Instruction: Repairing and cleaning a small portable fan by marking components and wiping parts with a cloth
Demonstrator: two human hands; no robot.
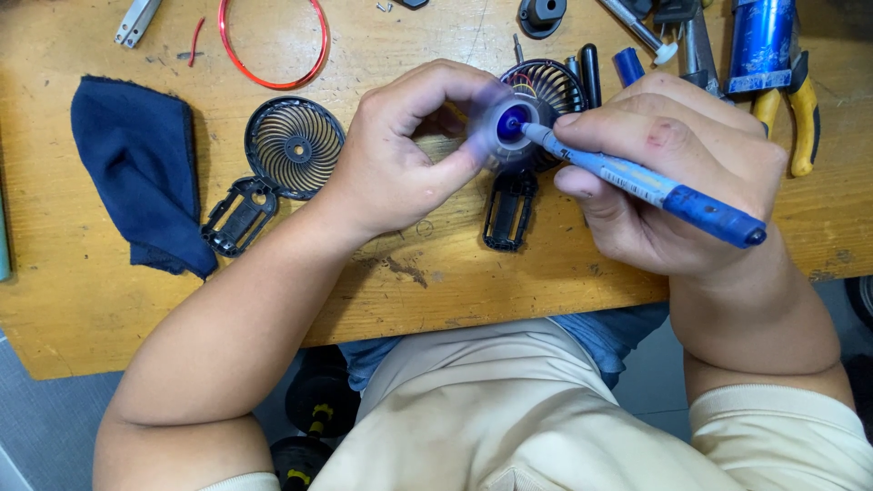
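A: Left hand point(400, 150)?

B: Fingers curled in, thumb and forefinger pinched on a small blurred translucent blade part point(500, 127) with a blue hub. Held just above the bench point(436, 273), in front of the black fan housing point(536, 100). Wrist bent inward, forearm coming up from lower left across the bench edge.

A: Right?

B: Right hand point(673, 173) closed around a blue marker point(646, 182), pen grip. Fingers tight, no gap showing. Tip is touching the blue hub of the blade part. Marker body runs down-right, cap end sticking out past the knuckles. Forearm comes in from lower right, wrist over the bench edge.

A: Housing position?

B: Behind the blade part, mostly hidden by it and the fingers. Coloured wires visible inside at the top. A black clip frame point(509, 211) hangs below it, lying on the bench between the two hands.

A: Anything else nearby?

B: Front grille point(295, 145) lies flat left of the left hand, with a second black frame point(238, 215) touching its lower left edge. Dark blue cloth point(136, 168) further left. Red wire loop point(273, 45) at the top, well apart from the hands. Yellow-handled pliers point(800, 118) at far right, behind the right hand, next to a blue cylinder point(759, 41).

A: Blade part detail?

B: Too blurred, cannot tell blade count.
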